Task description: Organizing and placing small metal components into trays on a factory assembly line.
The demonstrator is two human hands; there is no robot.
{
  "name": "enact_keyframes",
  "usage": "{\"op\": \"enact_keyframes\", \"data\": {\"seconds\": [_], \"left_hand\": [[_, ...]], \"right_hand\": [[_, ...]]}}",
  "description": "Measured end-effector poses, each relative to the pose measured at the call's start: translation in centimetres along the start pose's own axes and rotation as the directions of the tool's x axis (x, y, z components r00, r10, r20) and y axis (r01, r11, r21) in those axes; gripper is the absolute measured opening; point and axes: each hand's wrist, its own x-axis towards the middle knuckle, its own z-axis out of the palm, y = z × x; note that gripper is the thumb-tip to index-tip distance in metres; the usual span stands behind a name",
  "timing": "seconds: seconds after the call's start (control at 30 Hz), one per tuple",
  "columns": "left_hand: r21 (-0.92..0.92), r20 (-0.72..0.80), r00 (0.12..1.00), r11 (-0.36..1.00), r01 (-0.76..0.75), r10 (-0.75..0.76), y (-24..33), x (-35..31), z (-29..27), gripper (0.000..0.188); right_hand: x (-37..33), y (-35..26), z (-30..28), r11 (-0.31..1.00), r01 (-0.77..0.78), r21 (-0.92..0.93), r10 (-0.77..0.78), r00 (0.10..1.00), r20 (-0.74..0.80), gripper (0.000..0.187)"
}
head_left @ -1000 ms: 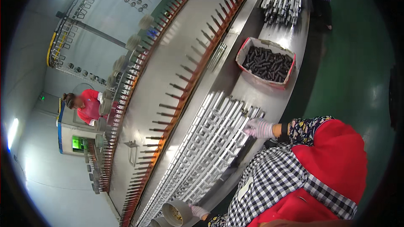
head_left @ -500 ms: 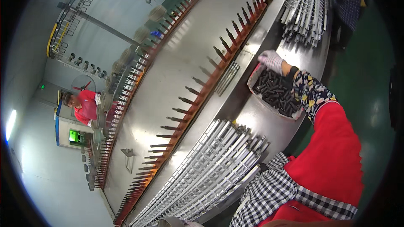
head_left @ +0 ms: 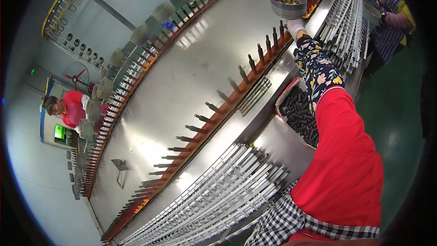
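Observation:
My right hand (head_left: 295,26), in a pale glove, reaches out beside the row of upright dark pegs (head_left: 260,53). It lies against or just below the near side of a grey round bowl (head_left: 287,12) that holds small brass-coloured pieces. The bowl hides its fingertips, so I cannot see whether they grip anything. Under my right forearm stands a tub (head_left: 278,105) full of short black cylindrical parts (head_left: 298,109). My left hand is out of view.
Bundles of silvery metal racks lie at front (head_left: 214,196) and far right (head_left: 343,23). Several rods (head_left: 255,95) rest beside the peg track (head_left: 214,120). A co-worker in red (head_left: 73,109) stands far left; another person's gloved hand (head_left: 397,20) shows at the far right.
My right hand has moved from above the tub of black parts forward to the bowl. The view has shifted, and the glimpse of pale glove at the bottom edge is gone.

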Motion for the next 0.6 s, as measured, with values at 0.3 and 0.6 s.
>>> {"op": "enact_keyframes", "data": {"seconds": [0.3, 0.6], "left_hand": [[0.095, -0.137, 0.962, 0.970, -0.223, 0.235, -1.3, -0.3, -0.4, 0.053], [-0.376, 0.011, 0.997, 0.924, -0.073, 0.083, 0.3, 0.3, 1.4, 0.047]], "right_hand": [[-3.0, -4.1, -5.1, 0.971, 0.232, 0.062, -0.120, 0.694, -0.710, 0.027], [-39.5, -5.7, -13.5, 0.259, -0.097, 0.961, -0.443, 0.872, 0.207, 0.038]]}}
